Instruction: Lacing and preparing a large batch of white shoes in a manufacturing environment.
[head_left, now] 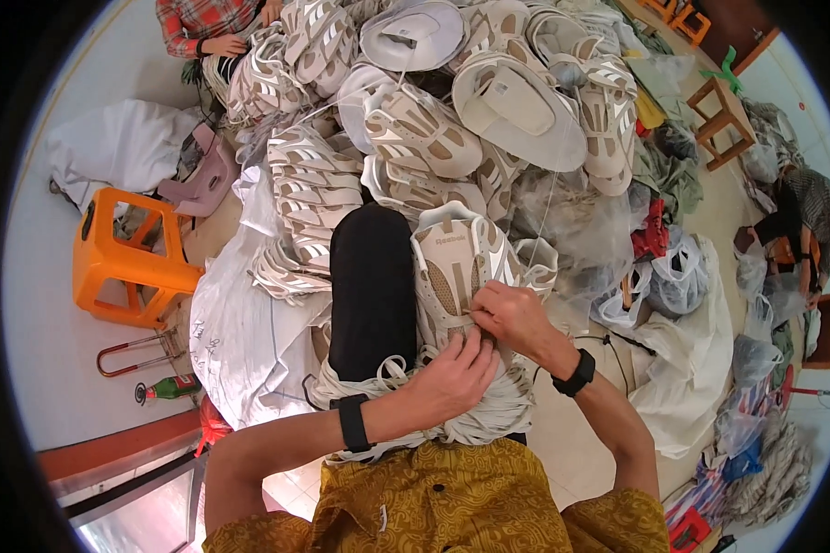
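Note:
A beige and white shoe upper (pixel 447 263) with mesh panels lies over my lap, its tongue end pointing away from me. My right hand (pixel 516 320) is closed in a pinch at its lower right side; what the fingertips hold is too small to tell. Just below, my left hand (pixel 459 376) has its bent fingers closed on the toe end of the same upper. A bundle of white shoelaces (pixel 489 415) spreads under my left hand and wrist. Left of the upper lies a long black rounded pad (pixel 372 286).
More shoe uppers (pixel 424 138) pile up ahead, with a stacked row (pixel 312 198) at left. An orange stool (pixel 129 253) and a green bottle (pixel 169 387) stand left. Plastic bags (pixel 678 276) and a wooden stool (pixel 724 120) are right. Other people sit far left and far right.

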Tool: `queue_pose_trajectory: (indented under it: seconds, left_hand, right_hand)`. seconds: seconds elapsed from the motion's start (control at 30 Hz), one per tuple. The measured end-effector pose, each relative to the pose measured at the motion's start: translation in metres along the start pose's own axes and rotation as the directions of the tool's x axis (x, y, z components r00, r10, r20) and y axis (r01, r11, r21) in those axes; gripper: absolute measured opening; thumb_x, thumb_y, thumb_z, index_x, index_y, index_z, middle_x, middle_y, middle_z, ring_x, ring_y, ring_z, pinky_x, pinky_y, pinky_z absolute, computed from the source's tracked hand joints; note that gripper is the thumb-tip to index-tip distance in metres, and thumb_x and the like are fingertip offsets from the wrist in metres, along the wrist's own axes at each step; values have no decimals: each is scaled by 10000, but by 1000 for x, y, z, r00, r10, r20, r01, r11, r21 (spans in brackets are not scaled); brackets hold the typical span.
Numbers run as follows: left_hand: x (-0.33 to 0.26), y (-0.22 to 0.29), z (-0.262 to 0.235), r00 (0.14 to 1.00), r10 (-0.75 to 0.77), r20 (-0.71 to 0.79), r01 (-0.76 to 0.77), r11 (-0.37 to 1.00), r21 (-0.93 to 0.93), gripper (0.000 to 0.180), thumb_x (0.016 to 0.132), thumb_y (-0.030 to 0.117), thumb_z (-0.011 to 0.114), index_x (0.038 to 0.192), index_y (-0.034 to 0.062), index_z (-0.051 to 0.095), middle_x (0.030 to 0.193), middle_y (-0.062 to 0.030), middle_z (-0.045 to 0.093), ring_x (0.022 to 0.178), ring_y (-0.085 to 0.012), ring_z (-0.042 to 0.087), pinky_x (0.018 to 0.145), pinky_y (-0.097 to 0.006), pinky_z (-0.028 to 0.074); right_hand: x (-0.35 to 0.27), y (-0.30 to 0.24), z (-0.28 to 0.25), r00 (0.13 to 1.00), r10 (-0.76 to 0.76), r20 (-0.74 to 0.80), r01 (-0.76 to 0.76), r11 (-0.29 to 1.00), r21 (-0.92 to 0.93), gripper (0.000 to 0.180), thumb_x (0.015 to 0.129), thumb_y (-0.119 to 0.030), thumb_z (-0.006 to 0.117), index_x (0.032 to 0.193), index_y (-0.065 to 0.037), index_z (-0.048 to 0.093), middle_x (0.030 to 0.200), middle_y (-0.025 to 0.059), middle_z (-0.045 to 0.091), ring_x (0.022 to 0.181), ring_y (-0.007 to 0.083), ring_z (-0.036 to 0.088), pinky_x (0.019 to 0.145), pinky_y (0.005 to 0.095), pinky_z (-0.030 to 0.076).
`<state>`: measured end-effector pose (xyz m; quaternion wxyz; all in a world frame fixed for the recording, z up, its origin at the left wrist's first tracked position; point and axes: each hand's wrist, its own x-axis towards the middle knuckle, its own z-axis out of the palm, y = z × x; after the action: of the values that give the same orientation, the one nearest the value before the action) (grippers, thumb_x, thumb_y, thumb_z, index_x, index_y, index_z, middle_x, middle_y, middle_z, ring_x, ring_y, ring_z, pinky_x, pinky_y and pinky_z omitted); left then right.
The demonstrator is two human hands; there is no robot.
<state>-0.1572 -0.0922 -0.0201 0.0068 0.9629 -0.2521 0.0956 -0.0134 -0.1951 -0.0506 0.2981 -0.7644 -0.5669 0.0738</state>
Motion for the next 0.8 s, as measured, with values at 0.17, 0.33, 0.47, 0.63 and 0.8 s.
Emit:
queue_pose_trajectory:
  seconds: [0.17,0.33,0.47,0.63,0.8]
  left_hand:
    - [3,-17,-6,984,167,63,-172,981,94,373,706,146,495,978,-108,527,906,-220,560,912,-346,519,768,-384,413]
    - [5,-15,-9,962,216,166,-233,969,87,368,685,161,521,946,-98,525,878,-191,557,906,-344,521,752,-376,414]
    - [-7,-20,-1,995,85,-61,-94,983,-160,345,691,129,565,967,-70,515,905,-177,544,891,-331,530,746,-374,425]
    - [-8,-43,4,792,-600,109,484,510,-711,295,741,66,596,1018,10,510,867,-145,519,779,-305,545,672,-356,457]
    - [0,-46,20,868,-496,4,376,653,-658,216,742,43,577,944,8,509,791,-136,497,715,-313,538,623,-373,459]
  right_hand:
    - [-8,4,5,997,78,-27,-68,958,278,93,679,-70,627,747,-43,570,700,79,539,617,240,565,533,314,453]
    - [-7,1,5,998,14,-57,-3,981,195,78,674,-70,610,721,-51,550,700,78,537,607,253,566,514,332,463]
    - [-9,-1,8,997,10,-74,-2,995,102,76,676,-67,610,715,-51,546,688,78,532,598,257,560,509,333,459]
    - [-8,-2,9,988,92,-120,-54,955,290,64,685,-57,614,722,-39,565,674,76,529,588,234,552,521,310,444]
    - [-11,-4,5,937,349,-34,-245,722,647,94,687,-44,625,775,-15,611,698,74,559,598,172,529,561,248,422]
